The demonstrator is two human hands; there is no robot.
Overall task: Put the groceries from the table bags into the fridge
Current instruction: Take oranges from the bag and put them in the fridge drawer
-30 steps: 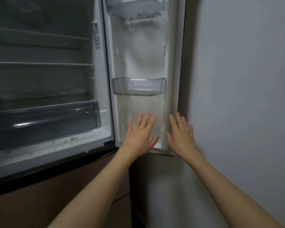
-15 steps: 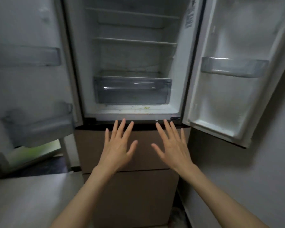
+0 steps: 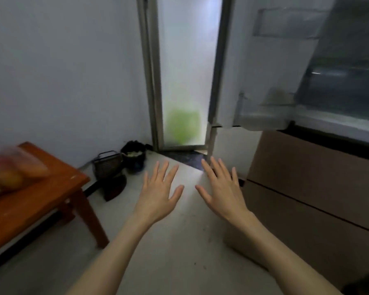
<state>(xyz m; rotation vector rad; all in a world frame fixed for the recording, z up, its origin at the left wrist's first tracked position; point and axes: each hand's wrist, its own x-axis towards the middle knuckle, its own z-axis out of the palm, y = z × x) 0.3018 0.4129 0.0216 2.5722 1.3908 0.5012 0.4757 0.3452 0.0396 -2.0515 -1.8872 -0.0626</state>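
My left hand and my right hand are stretched out in front of me over the floor, fingers spread, holding nothing. At the far left a clear plastic bag with orange and yellow produce lies blurred on a low orange-brown wooden table. The fridge stands at the right with its upper compartment open. Its left door swings out toward me, and a clear drawer shows inside. Brown lower drawers sit below.
A frosted glass door with a green shape behind it stands straight ahead. On the floor by the wall sit a metal wire basket, a dark pot and a dark flat object. Pale floor lies between table and fridge.
My view has swung left, from the open fridge interior to the floor, the glass door and the table with the bag. Both hands stay spread in front of me.
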